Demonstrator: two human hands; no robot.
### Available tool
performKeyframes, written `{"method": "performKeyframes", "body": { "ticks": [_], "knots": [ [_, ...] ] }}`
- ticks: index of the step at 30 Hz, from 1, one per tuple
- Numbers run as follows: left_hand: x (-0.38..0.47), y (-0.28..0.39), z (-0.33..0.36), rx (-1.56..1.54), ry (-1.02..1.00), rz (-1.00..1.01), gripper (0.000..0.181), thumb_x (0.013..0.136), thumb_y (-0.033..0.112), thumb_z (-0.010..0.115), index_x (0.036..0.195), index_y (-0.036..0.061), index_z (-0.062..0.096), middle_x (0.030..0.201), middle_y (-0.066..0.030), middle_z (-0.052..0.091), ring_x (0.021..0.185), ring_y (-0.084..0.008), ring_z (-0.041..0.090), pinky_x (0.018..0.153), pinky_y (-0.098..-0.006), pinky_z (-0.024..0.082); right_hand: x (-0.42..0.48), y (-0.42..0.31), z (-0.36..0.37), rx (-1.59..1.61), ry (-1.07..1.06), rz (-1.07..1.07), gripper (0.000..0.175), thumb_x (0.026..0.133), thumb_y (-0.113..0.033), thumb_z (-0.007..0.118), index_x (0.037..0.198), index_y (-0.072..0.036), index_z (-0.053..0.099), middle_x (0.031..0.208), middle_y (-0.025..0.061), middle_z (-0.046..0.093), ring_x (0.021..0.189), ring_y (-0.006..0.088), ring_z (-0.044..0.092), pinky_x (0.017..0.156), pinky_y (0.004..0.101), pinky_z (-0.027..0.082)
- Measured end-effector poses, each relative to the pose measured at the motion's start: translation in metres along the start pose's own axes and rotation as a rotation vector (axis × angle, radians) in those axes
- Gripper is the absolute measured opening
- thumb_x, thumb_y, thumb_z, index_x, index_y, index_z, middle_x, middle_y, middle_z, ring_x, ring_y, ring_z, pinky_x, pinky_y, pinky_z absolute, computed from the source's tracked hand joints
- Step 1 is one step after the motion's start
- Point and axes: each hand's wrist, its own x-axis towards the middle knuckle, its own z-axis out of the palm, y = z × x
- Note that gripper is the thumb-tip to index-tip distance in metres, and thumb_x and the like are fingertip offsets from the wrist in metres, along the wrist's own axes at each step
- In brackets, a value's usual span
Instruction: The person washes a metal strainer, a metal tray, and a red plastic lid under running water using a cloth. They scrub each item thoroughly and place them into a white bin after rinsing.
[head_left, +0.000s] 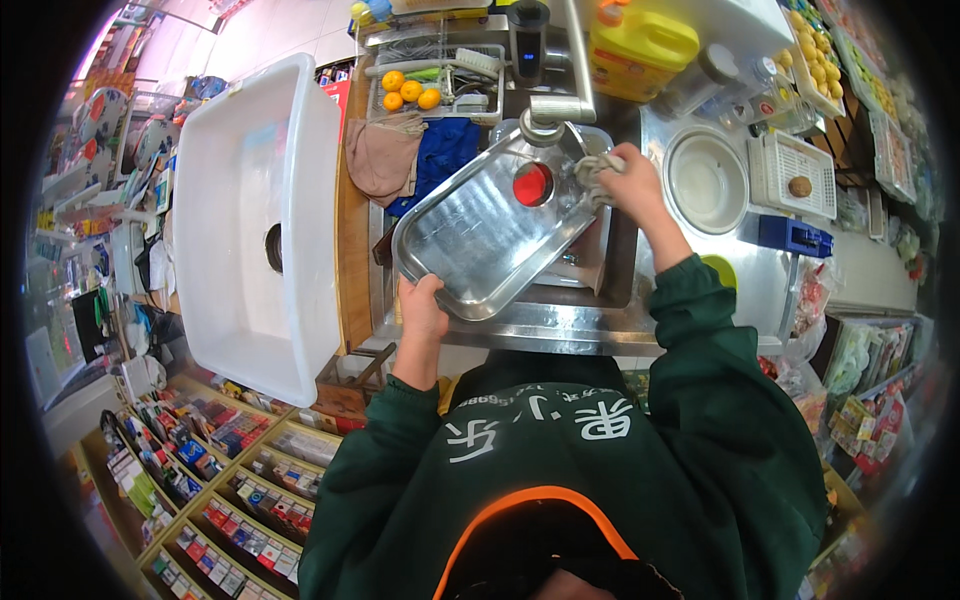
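Observation:
A shallow rectangular metal tray is held tilted over the sink, under the tap. My left hand grips its near left corner, thumb over the rim. Bunched in my right hand is a pale grey cloth, pressed against the tray's right end. A round red patch with a dark rim shows on the tray's metal near the tap; I cannot tell whether it is a reflection. Partly hidden beneath the tray is a translucent plastic basin in the sink.
A large white plastic tub stands left. Folded cloths and a basket with several oranges lie behind the sink's left side. A yellow jug, white bowl, white basket and blue object are at right.

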Motion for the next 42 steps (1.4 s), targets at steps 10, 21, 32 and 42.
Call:
{"method": "performKeyframes", "body": {
  "ticks": [10, 21, 32, 42],
  "knots": [
    [0.051, -0.049, 0.016, -0.158, -0.134, -0.357, 0.038, 0.085, 0.003, 0.053, 0.122, -0.0091, 0.055, 0.109, -0.0188, 0.065, 0.096, -0.0321, 0.068, 0.083, -0.0456, 0.058, 0.004, -0.002, -0.086, -0.081, -0.257, 0.041, 0.034, 0.070, -0.027, 0.076, 0.090, 0.000, 0.071, 0.075, 0.0132, 0.070, 0.067, 0.0230, 0.067, 0.065, 0.0362, 0.053],
    [0.122, -0.092, 0.098, 0.630, 0.009, -0.060, 0.032, 0.093, 0.015, 0.064, 0.119, -0.0028, 0.059, 0.105, -0.0124, 0.068, 0.089, -0.0234, 0.066, 0.078, -0.0403, 0.053, -0.091, -0.029, -0.128, 0.236, -0.045, 0.034, 0.014, 0.073, -0.010, 0.066, 0.072, 0.003, 0.060, 0.066, 0.0064, 0.058, 0.061, 0.0141, 0.056, 0.056, 0.0319, 0.045],
    [0.099, -0.035, 0.119, 0.094, -0.108, -0.556, 0.050, 0.098, 0.047, 0.052, 0.127, 0.0066, 0.057, 0.113, -0.0147, 0.066, 0.107, -0.0362, 0.062, 0.095, -0.0599, 0.047, -0.150, -0.058, -0.119, 0.073, 0.142, -0.417, 0.016, 0.064, -0.006, 0.069, 0.065, -0.001, 0.054, 0.067, 0.0125, 0.049, 0.063, 0.0308, 0.051, 0.057, 0.0384, 0.041],
    [0.034, 0.016, 0.133, -0.338, -0.377, -0.624, 0.043, 0.099, 0.030, 0.059, 0.132, 0.0034, 0.055, 0.129, -0.0126, 0.063, 0.120, -0.0295, 0.059, 0.106, -0.0473, 0.046, -0.173, -0.072, -0.123, -0.318, 0.165, -1.008, 0.027, 0.052, -0.014, 0.072, 0.062, -0.010, 0.047, 0.067, 0.0045, 0.046, 0.059, 0.0253, 0.047, 0.054, 0.0377, 0.035]
  ]
}}
